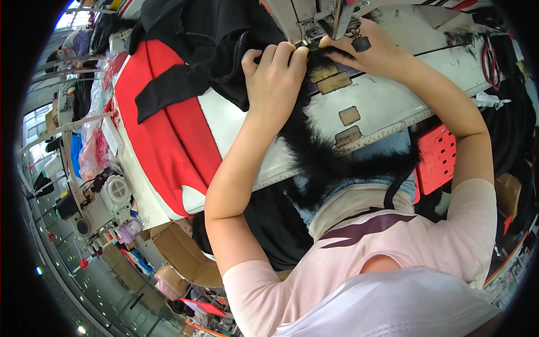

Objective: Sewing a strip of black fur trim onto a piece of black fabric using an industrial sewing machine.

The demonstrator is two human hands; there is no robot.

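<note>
My left hand (276, 78) is closed, its curled fingertips pressing the edge of a black fabric garment (216, 48) right beside the presser foot of a sewing machine (314, 28). On the other side of the foot, my right hand (373, 53) pinches a strip of black fluffy fur trim (314, 143). That strip runs down between my hands, over the table's front edge and across my lap. The exact spot where fur and fabric meet under the foot is hidden by my fingers and the machine head.
Red fabric (163, 129) with a black band lies at the left on the white sewing table (393, 95). A measuring tape (393, 122) runs along the table's front edge. A red perforated plastic seat (437, 160) and a cardboard box (182, 253) stand below table level.
</note>
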